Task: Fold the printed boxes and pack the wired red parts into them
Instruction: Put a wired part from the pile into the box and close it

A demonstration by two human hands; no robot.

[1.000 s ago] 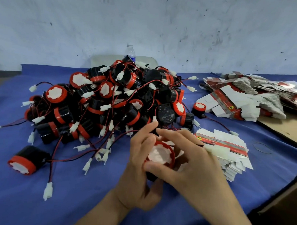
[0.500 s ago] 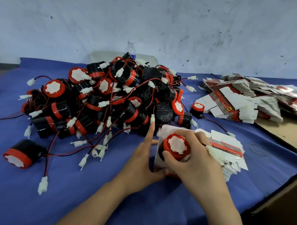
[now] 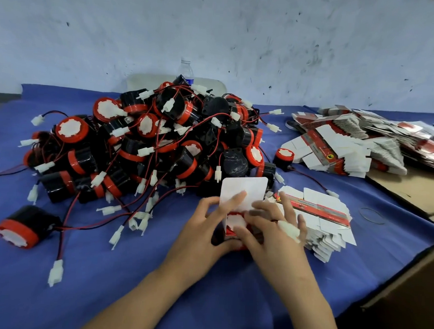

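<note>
A folded printed box [image 3: 244, 190] stands on the blue cloth in front of me, its white lid flap raised. A wired red part [image 3: 234, 221] sits inside it, only its red rim and white top showing. My left hand [image 3: 203, 236] grips the box from the left, one finger against the flap. My right hand [image 3: 270, 231] curls over the part and the box's right side; a white connector [image 3: 289, 229] lies across its fingers. A big pile of red-and-black wired parts [image 3: 162, 142] fills the middle of the table.
A stack of flat printed boxes [image 3: 325, 218] lies just right of my hands, and more flat boxes [image 3: 361, 143] are heaped at the far right. One loose part [image 3: 21, 226] lies at the left. A water bottle [image 3: 186, 72] stands behind the pile. A rubber band [image 3: 371, 216] lies right.
My right hand has pushed the red part down into the box. The lid flap now stands up behind it, and my left hand has closed in on the box's left side.
</note>
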